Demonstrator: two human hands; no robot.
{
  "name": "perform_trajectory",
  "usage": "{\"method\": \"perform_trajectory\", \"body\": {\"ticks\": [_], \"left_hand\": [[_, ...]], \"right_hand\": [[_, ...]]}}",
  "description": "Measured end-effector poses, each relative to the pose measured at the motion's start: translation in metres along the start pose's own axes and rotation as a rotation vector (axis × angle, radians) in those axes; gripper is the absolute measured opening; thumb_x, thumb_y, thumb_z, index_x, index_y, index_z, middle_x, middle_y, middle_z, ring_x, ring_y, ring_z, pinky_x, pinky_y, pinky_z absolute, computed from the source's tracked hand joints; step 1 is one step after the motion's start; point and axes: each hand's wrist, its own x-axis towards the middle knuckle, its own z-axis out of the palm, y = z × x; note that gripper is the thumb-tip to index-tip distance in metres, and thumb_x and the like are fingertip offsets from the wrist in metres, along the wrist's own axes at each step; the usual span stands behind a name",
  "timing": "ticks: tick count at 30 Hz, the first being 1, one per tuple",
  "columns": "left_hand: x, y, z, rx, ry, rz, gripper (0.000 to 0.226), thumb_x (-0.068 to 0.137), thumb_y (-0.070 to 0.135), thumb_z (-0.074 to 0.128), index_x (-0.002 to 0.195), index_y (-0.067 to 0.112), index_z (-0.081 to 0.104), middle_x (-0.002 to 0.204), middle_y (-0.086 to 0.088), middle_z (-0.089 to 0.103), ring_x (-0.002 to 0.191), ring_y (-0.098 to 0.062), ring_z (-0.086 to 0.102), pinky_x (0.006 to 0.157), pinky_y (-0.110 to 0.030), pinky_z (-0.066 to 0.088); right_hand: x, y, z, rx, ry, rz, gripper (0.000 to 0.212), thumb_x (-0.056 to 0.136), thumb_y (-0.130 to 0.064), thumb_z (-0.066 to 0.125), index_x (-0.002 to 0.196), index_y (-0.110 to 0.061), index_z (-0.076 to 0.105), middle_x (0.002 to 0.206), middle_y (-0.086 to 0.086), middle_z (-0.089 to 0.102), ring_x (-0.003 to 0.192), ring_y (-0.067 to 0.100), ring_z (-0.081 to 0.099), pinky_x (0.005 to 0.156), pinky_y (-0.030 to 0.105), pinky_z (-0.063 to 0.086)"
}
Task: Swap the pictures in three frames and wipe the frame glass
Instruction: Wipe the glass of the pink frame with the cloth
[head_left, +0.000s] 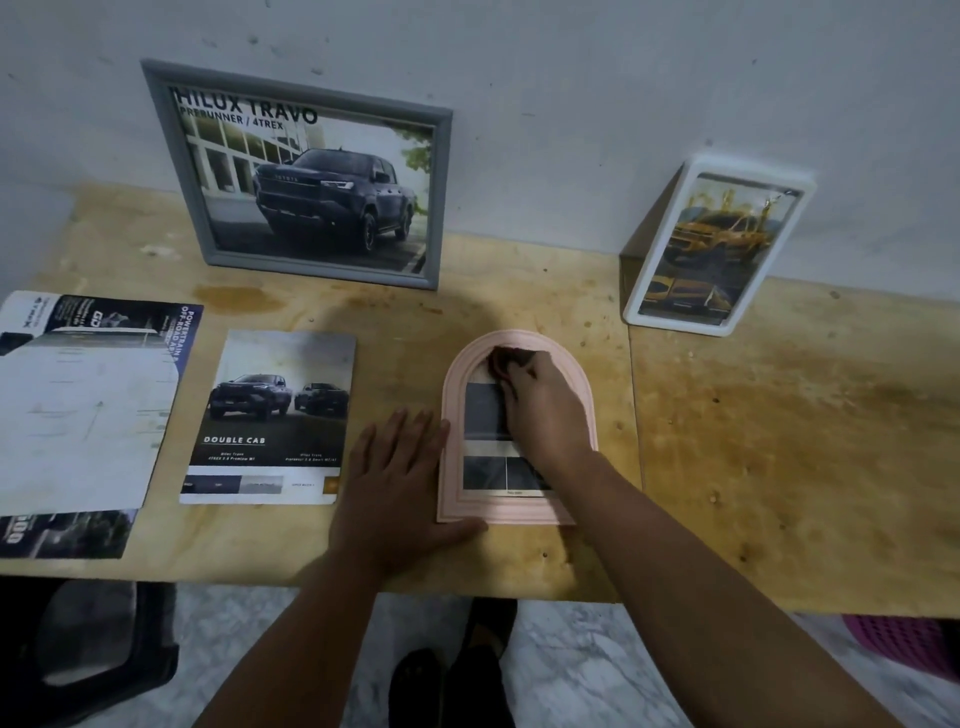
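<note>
A plywood table (779, 441) is shown against a wall. A grey frame (156, 156) and a white frame (644, 291) are leaned on the wall (each with a truck picture). Brochures (270, 415) are laid at left. A pink arched frame (467, 506) is laid flat, steadied by the flat, spread left hand (400, 483). A dark cloth (501, 361) is gripped by the right hand (545, 410) and pressed on the glass.
</note>
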Motion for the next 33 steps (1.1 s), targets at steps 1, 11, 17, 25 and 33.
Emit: {"method": "perform_trajectory", "body": {"ticks": [1,11,17,25,33], "left_hand": [[0.0,0.0,0.0,0.001,0.005,0.001,0.119,0.075,0.1,0.034,0.164,0.022,0.023,0.171,-0.006,0.022,0.159,-0.029,0.012,0.125,-0.059,0.016],[0.0,0.0,-0.001,-0.002,-0.014,-0.001,0.119,0.075,0.1,0.034,0.164,0.021,0.024,0.171,-0.007,0.022,0.159,-0.03,0.011,0.125,-0.059,0.015],[-0.001,0.001,-0.003,0.0,-0.003,-0.001,0.12,0.074,0.1,0.036,0.163,0.019,0.027,0.17,-0.008,0.025,0.159,-0.03,0.015,0.125,-0.059,0.016],[-0.001,0.002,-0.004,0.015,0.008,-0.003,0.119,0.074,0.101,0.034,0.163,0.022,0.025,0.17,-0.006,0.024,0.159,-0.029,0.013,0.127,-0.056,0.012],[-0.001,0.003,-0.004,0.021,0.01,-0.005,0.12,0.074,0.101,0.034,0.163,0.022,0.026,0.17,-0.006,0.024,0.159,-0.028,0.014,0.127,-0.056,0.012]], "right_hand": [[-0.001,-0.005,0.006,-0.019,-0.033,-0.059,0.034,0.104,-0.026,0.051,0.134,-0.018,0.063,0.127,0.009,0.057,0.098,0.029,0.064,0.076,0.042,0.057],[-0.021,0.014,-0.044,0.109,-0.085,-0.26,0.032,0.102,-0.034,0.051,0.129,-0.026,0.065,0.101,-0.001,0.054,0.084,0.023,0.06,0.057,0.033,0.047],[-0.012,0.038,-0.012,-0.219,0.001,-0.161,0.039,0.098,-0.029,0.058,0.137,-0.022,0.061,0.109,0.013,0.057,0.089,0.034,0.054,0.064,0.042,0.047],[-0.044,0.03,-0.008,-0.139,-0.035,-0.222,0.036,0.096,-0.022,0.061,0.13,-0.012,0.064,0.114,0.011,0.057,0.092,0.032,0.055,0.056,0.039,0.049],[-0.018,0.032,-0.032,-0.127,0.01,-0.222,0.037,0.098,-0.029,0.053,0.131,-0.015,0.062,0.111,0.01,0.056,0.093,0.031,0.054,0.058,0.04,0.049]]}}
